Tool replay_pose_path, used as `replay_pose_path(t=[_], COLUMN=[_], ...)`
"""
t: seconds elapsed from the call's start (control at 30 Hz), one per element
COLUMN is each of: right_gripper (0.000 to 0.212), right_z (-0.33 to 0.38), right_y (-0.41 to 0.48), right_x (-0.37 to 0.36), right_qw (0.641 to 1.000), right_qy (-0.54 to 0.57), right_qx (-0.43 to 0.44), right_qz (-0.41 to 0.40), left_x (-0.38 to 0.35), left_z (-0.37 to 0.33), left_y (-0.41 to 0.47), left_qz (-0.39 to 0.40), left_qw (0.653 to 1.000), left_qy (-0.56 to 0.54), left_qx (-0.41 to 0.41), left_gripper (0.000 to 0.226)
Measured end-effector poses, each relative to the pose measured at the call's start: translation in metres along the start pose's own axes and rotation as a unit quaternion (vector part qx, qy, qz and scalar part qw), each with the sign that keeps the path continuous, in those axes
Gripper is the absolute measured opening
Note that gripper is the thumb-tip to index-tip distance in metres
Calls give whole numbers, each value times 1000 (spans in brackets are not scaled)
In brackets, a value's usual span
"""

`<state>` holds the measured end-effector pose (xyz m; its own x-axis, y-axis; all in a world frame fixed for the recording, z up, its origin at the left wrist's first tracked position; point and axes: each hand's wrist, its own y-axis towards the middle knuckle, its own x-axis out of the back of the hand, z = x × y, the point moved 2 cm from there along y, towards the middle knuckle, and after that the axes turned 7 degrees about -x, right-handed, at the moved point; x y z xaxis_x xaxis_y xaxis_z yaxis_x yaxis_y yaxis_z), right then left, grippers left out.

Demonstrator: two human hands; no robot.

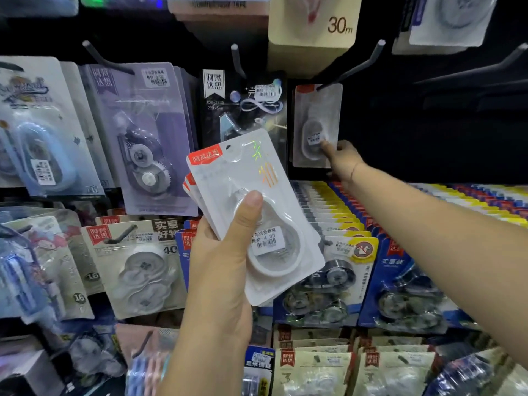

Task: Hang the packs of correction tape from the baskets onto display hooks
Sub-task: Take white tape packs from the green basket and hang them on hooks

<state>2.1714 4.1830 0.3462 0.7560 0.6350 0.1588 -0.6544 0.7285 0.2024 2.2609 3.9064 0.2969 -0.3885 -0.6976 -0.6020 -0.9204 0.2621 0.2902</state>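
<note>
Head view: the right hand (341, 158) pinches the lower corner of a white pack (315, 125) hanging on a hook (353, 67), apparently seating it. The left hand (225, 252) clasps a stack of packs (257, 207); next, take one off its top.

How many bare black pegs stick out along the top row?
5 that I can see: far-left black metal peg, middle peg, peg holding the white pack, and two far right. More may hide behind packs.
</note>
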Motion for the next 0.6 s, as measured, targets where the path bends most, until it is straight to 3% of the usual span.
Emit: replay_pose_path(t=[0.23, 0.37, 0.47, 0.53, 0.6], right_gripper=[70, 84, 63, 36, 37], right_z=[-4, 1, 25, 37, 43], right_y=[33, 14, -49, -119, -185], right_x=[-1, 9, 20, 27, 32], right_qw=[992, 987, 995, 996, 988], right_qy=[17, -99, -93, -55, -36], right_qx=[-125, -128, -24, 62, 98], right_qz=[18, 7, -23, 40, 115], left_x=[-2, -3, -4, -5, -7], left_z=[3, 2, -1, -3, -3], left_y=[4, 0, -5, -7, -10], left_qz=[6, 1, 0, -1, 0], left_qw=[1000, 1000, 1000, 1000, 1000], left_qy=[0, 0, -6, -14, -20], left_qx=[9, 15, 7, 4, 2], left_gripper=[66, 68, 69, 68, 65])
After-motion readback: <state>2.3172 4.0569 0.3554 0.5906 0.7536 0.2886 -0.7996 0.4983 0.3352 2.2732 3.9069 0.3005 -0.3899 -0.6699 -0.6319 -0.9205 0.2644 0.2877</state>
